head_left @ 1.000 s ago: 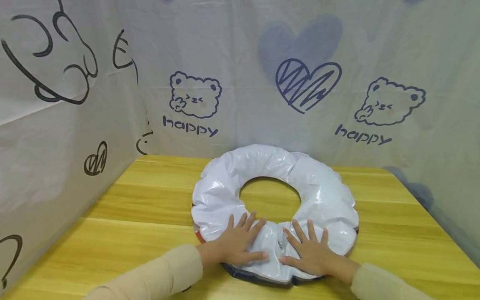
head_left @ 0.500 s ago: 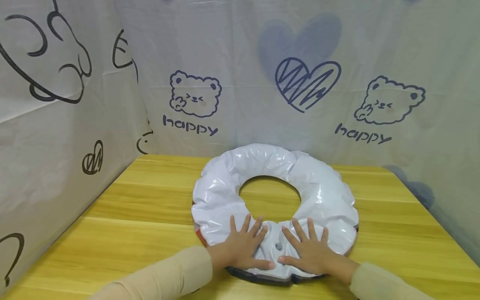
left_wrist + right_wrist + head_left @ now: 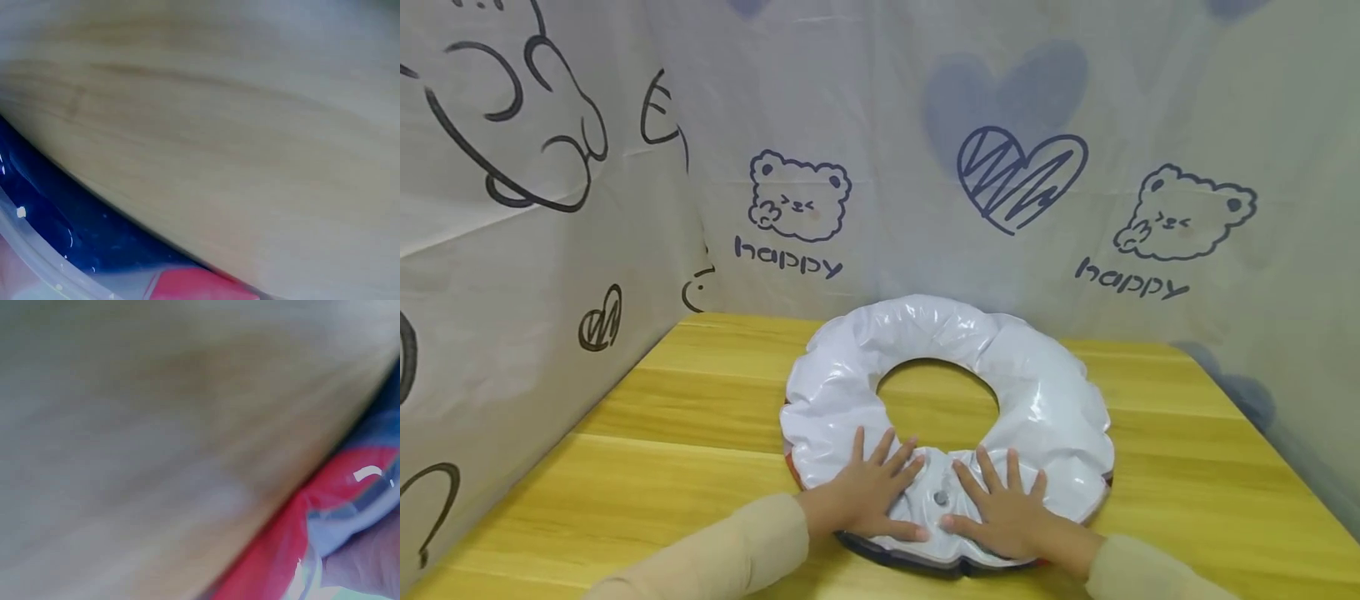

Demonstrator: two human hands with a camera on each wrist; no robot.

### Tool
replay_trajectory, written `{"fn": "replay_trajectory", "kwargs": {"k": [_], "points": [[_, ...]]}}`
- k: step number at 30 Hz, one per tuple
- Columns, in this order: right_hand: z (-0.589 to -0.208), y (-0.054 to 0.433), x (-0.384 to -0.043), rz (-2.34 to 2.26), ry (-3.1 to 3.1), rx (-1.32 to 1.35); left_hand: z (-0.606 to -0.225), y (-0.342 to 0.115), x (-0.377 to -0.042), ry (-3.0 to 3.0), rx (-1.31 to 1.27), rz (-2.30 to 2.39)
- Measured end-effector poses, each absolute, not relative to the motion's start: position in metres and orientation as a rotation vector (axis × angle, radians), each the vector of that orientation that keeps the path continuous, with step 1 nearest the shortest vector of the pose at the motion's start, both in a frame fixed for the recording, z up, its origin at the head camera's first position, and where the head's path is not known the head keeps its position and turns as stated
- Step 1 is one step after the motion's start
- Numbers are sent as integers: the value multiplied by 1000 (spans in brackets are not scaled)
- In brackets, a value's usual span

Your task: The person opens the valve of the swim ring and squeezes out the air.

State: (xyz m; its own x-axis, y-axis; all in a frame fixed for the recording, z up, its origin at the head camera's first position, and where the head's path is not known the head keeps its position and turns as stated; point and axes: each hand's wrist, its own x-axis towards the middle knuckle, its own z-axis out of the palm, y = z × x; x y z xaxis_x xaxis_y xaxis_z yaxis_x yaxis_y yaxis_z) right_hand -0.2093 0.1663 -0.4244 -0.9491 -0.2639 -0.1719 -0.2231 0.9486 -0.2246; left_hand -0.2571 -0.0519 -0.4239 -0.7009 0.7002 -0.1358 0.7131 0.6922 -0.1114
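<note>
A white inflatable swim ring (image 3: 1045, 392) lies flat on the wooden table, its upper face glossy and wrinkled. Spread over the near left part of the ring is my left hand (image 3: 872, 492), fingers straight and pointing away from me. My right hand (image 3: 1003, 508) presses the near right part the same way, palm down. Between the two thumbs shows a small clear air valve (image 3: 941, 498). The ring's underside has dark blue (image 3: 81, 212) and red (image 3: 275, 550) parts, seen along its outer edge in the wrist views.
The yellow wood-grain table (image 3: 700, 400) extends on both sides of the ring. A pale printed curtain (image 3: 895, 225) with bears and hearts hangs behind it, and another drawn-on sheet (image 3: 550, 292) runs along the left.
My left hand shifted right and then back left, with its fingers spread on the ring throughout. The valve now shows fully between the hands. The head view has tilted slightly.
</note>
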Motion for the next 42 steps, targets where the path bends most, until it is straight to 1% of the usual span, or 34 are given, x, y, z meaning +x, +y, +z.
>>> {"fn": "replay_trajectory", "kwargs": {"k": [5,9,12,14,16,21,24,28,36,42], "points": [[-410,166,-208,-325,2840,-500,-425,-67,-261,2810,1263,-108],[-397,179,-214,-287,2939,-713,-418,-79,-269,2860,1330,47],[-389,196,-226,-260,3109,-852,-409,-90,-284,2942,1292,109],[-385,210,-237,-248,3203,-882,-404,-99,-296,3010,1225,137],[-383,223,-248,-257,3252,-835,-398,-107,-308,3070,1128,167],[-380,248,-271,-319,3209,-612,-391,-125,-328,3106,943,321],[-385,253,-281,-360,3139,-513,-391,-129,-334,3039,874,358],[-395,252,-289,-380,3051,-428,-393,-125,-338,2963,788,289],[-402,246,-291,-270,2985,-401,-403,-117,-340,2965,773,42],[-404,246,-289,-217,2953,-418,-402,-113,-339,2956,778,22]]}}
